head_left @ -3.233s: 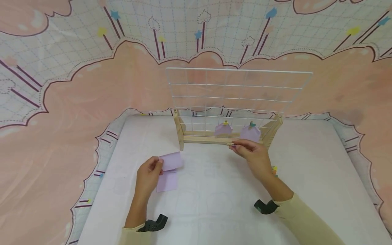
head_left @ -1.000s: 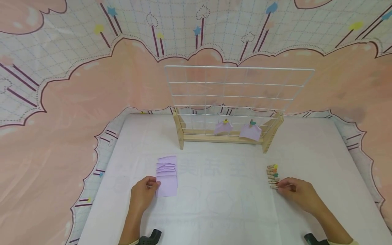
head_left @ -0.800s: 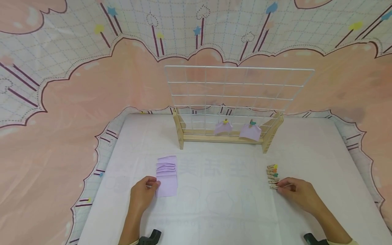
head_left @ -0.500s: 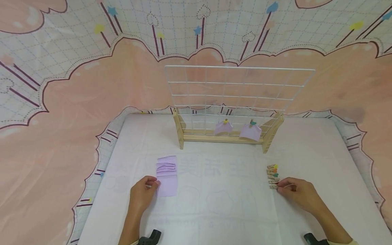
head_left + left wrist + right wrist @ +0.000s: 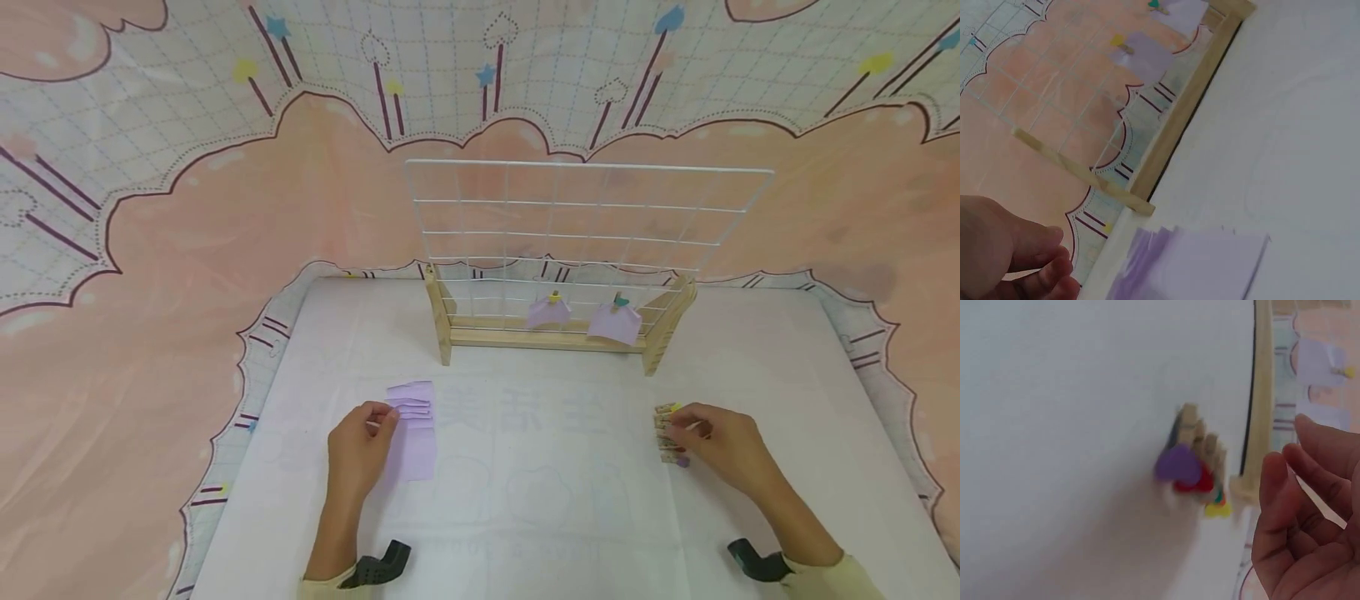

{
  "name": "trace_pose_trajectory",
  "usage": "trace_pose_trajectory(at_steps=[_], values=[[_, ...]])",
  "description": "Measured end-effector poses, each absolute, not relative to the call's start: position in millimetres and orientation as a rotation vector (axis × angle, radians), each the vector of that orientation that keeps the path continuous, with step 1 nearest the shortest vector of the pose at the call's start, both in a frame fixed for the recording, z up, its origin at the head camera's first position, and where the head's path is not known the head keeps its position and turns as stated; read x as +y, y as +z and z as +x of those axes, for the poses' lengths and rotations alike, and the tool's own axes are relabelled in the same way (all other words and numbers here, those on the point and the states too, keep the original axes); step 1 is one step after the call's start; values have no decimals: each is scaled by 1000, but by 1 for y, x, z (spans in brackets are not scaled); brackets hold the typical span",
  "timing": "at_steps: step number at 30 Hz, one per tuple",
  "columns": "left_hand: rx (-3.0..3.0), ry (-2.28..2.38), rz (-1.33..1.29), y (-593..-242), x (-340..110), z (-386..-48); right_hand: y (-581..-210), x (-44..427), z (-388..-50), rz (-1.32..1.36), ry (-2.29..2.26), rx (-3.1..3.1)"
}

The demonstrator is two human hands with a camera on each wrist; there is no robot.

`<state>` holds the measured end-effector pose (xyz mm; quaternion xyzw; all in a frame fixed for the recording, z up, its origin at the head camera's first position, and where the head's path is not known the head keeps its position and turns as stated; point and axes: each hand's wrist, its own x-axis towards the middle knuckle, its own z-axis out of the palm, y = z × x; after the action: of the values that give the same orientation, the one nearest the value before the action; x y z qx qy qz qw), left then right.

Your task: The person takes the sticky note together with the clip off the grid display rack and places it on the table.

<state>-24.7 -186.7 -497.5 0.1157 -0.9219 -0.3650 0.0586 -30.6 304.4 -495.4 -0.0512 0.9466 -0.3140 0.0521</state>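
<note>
My left hand [image 5: 356, 454] hovers at the left edge of a fanned stack of purple paper notes [image 5: 420, 458]. In the left wrist view its fingers [image 5: 1035, 237] curl loosely with no paper visible between them, and the notes [image 5: 1210, 262] lie apart from it. Over a row of small wooden clothespins [image 5: 664, 454] is my right hand [image 5: 720, 442], partly covering them. The right wrist view shows a gap between thumb and fingers, nothing held; the clothespins [image 5: 1190, 419] carry coloured ends, including a purple heart [image 5: 1179, 465] and red and yellow pieces.
A white wire grid [image 5: 592, 166] on a wooden stand [image 5: 547, 340] rises at the back of the white table [image 5: 517, 500]. Two purple notes hang on it: one note [image 5: 547, 313] under a yellow-topped clothespin, another note [image 5: 613, 327] under a green-topped one.
Earlier my left hand held a note and my right a clothespin near the stand. Both then rested beside stack and row. Since half a second ago both have moved farther toward the stand.
</note>
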Motion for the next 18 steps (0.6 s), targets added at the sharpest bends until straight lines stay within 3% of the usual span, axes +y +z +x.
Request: trace_pose_trajectory(at_steps=[18], values=[[-2657, -1576, -117, -459, -83, -108, -463, 213, -113, -532, -1213, 3029]])
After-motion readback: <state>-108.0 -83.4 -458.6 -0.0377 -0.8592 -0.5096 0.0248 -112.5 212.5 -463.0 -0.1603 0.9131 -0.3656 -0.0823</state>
